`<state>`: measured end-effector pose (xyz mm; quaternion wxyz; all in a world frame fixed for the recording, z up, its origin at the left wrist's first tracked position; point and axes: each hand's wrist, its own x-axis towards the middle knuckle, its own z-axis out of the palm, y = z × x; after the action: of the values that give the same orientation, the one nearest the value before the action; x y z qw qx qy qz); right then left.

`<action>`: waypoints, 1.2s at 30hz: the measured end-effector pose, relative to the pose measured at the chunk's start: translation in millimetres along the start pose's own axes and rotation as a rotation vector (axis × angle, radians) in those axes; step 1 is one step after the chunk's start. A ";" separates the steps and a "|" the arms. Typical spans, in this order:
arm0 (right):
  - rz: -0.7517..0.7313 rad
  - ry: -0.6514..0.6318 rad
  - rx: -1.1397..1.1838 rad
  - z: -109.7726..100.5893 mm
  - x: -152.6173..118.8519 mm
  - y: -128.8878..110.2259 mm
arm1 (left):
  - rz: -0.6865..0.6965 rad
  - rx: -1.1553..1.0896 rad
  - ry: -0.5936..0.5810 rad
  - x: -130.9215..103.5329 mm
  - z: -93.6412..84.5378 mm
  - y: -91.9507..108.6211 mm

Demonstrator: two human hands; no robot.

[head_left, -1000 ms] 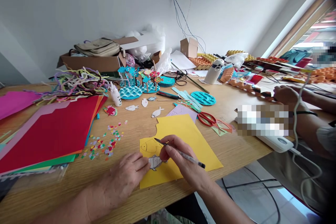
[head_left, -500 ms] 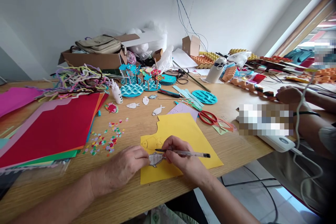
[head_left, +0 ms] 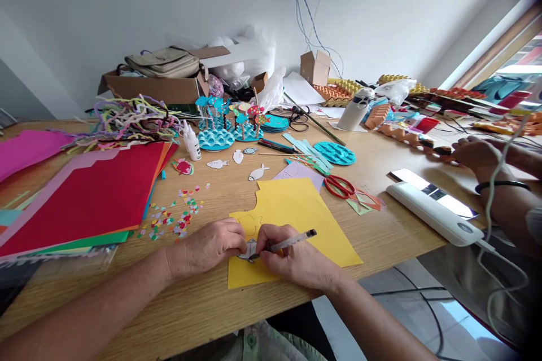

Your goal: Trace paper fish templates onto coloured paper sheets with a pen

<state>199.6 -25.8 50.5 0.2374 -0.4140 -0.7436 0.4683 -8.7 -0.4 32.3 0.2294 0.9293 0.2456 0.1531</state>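
Observation:
My right hand (head_left: pixel 292 254) grips a pen (head_left: pixel 292 241), its tip low at the lower edge of a small paper fish cutout (head_left: pixel 250 248). That fish lies on a sheet of yellow paper (head_left: pixel 311 220). With fingers bent and pressed together, my left hand (head_left: pixel 212 248) holds the fish down at its left end. Both hands cover parts of the cutout. Just above it, a pencilled fish outline (head_left: pixel 249 221) shows on the yellow sheet, partly behind my fingers. A lilac paper (head_left: pixel 300 172) sticks out from under the sheet's far edge.
Red-handled scissors (head_left: pixel 339 186), a glue bottle (head_left: pixel 192 144) and several fish cutouts (head_left: pixel 258 172) lie beyond. Confetti (head_left: pixel 182 214) and stacked coloured paper (head_left: pixel 97 197) are leftward. A white power bank-like device (head_left: pixel 436 214) and another person's hand (head_left: pixel 474 152) are at right.
My right hand has brought the pen from the top of the fish cutout to its lower edge, tilting it more steeply. The left hand still presses the cutout. The view has shifted slightly.

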 end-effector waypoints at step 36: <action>-0.114 -0.026 -0.144 9.6 4.2 1.3 | -0.033 -0.128 -0.068 3.2 -5.9 1.7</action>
<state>190.7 -26.7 44.8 0.2235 -0.3807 -0.8008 0.4048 -7.7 2.1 38.7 0.2990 0.9133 0.2426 0.1330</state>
